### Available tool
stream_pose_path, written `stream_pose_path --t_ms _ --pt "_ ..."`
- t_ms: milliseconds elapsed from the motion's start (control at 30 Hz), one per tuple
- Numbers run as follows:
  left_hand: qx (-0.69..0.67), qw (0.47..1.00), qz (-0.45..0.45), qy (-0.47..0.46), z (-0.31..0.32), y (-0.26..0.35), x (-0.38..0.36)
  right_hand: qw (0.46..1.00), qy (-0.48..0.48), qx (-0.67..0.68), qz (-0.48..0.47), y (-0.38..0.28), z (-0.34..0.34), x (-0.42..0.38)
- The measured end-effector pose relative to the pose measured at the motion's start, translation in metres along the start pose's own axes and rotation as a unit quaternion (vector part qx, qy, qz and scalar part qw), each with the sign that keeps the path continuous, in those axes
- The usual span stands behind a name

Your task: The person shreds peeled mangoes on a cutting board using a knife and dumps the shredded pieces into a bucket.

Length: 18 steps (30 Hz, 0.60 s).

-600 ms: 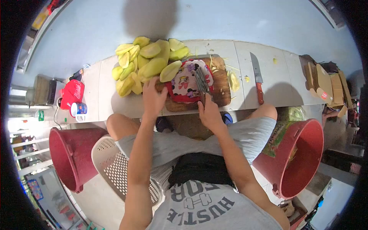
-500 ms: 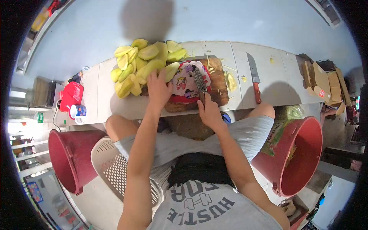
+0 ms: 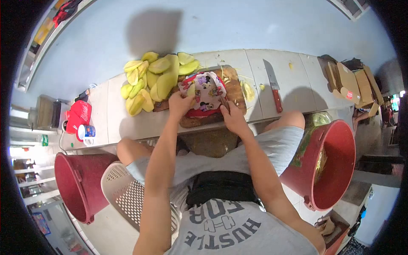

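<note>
My left hand point(image 3: 181, 104) is closed on a pale green fruit piece point(image 3: 191, 90) over the left part of a patterned red-edged cloth point(image 3: 207, 85). The cloth lies on a round-cornered wooden board point(image 3: 239, 95). At the cloth's right edge my right hand point(image 3: 233, 117) grips the handle of a tool, whose blade is hard to make out. A pile of peeled green-yellow fruit pieces point(image 3: 159, 66) lies left of the board.
A knife with a red handle point(image 3: 276, 101) lies on the tiled counter point(image 3: 297, 80). Cardboard boxes point(image 3: 357, 85) stand far right, a mug point(image 3: 86, 131) at left. Below are two red bins point(image 3: 85, 182) point(image 3: 335, 165) and a perforated basket point(image 3: 127, 195).
My left hand has left the pile and moved right onto the cloth with a fruit piece. The tool in my right hand has turned, and its slotted blade no longer shows clearly.
</note>
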<state>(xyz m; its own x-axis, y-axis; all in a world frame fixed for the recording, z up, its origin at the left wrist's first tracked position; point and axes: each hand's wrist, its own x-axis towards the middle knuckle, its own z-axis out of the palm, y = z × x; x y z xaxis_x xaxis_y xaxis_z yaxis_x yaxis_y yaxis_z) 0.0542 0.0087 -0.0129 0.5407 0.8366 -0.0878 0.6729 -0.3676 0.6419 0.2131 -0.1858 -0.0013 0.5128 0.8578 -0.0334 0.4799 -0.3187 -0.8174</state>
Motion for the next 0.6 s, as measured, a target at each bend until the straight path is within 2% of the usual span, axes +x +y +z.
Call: stream_pose_path --t_ms 67,100,133,167,300,367,400,467,500,567,600 --pt "-0.194 0.974 -0.109 0.042 0.010 -0.005 -0.018 1.000 0.002 -0.003 -0.004 -0.009 -0.002 0.001" --pt "-0.191 0.975 -0.109 0.037 0.010 0.002 -0.023 1.000 0.003 -0.001 0.001 -0.015 -0.001 0.001" --pt "-0.380 0.912 -0.155 0.015 0.010 0.012 -0.032 1.000 -0.008 0.021 -0.009 -0.022 0.000 -0.001" --pt "-0.552 0.810 -0.199 -0.006 0.012 0.021 -0.039 0.999 -0.020 0.044 -0.019 -0.028 0.001 -0.004" --pt "-0.566 0.798 -0.208 0.008 0.031 0.041 -0.045 0.995 -0.071 0.032 0.054 -0.048 0.005 -0.008" --pt "-0.466 0.872 -0.103 0.113 0.025 0.062 -0.051 0.997 -0.057 0.053 0.022 -0.049 0.006 -0.005" --pt "-0.465 0.873 -0.103 0.108 0.023 0.065 -0.052 0.996 -0.075 0.044 0.034 -0.052 0.004 -0.002" --pt "-0.357 0.922 -0.128 0.077 0.018 0.064 -0.053 0.994 -0.094 0.047 0.040 -0.045 0.005 0.004" --pt "-0.354 0.923 -0.130 0.074 0.020 0.058 -0.054 0.991 -0.114 0.052 0.040 -0.042 0.008 0.005" --pt "-0.212 0.968 -0.084 0.108 0.028 0.046 -0.050 0.992 -0.116 0.041 0.038 -0.037 0.015 0.003" --pt "-0.211 0.968 -0.085 0.106 0.032 0.045 -0.049 0.992 -0.120 0.029 0.034 -0.037 0.015 0.002"
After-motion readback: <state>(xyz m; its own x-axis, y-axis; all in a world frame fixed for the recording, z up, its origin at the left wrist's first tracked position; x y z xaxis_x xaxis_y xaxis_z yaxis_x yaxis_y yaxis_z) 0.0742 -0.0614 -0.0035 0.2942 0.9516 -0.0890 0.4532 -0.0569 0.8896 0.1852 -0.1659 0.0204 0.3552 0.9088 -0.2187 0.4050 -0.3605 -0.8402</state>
